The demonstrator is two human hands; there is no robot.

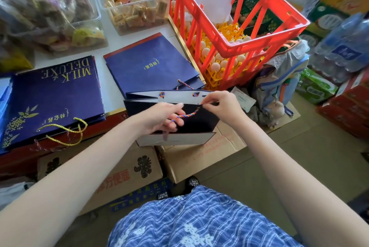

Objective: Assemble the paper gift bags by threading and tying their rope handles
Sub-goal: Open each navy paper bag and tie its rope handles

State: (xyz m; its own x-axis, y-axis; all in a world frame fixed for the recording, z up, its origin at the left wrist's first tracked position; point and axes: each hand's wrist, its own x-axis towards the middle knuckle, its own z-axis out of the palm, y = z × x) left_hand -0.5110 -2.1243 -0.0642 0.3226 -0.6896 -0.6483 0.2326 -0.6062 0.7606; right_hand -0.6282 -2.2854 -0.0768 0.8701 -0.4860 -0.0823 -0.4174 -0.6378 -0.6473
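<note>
Both hands work at an open navy bag (173, 127) over cardboard boxes (127, 169), left hand (163, 117) curled around the striped rope (185, 115), right hand (219, 103) pinching its rim, beside a red crate (235, 47) holding eggs (215, 66).

You have 2 hands in view, the left hand (163, 118) and the right hand (219, 103), on 1 open gift bag (197, 127) with 1 multicoloured rope (187, 115) across it. On the table (111, 43) you can count 2 stacks of flat blue bags (151, 61), 2 clear plastic tubs (137, 7) and 1 red crate (229, 27) of eggs. Below you sit 2 cardboard boxes (127, 169).
</note>
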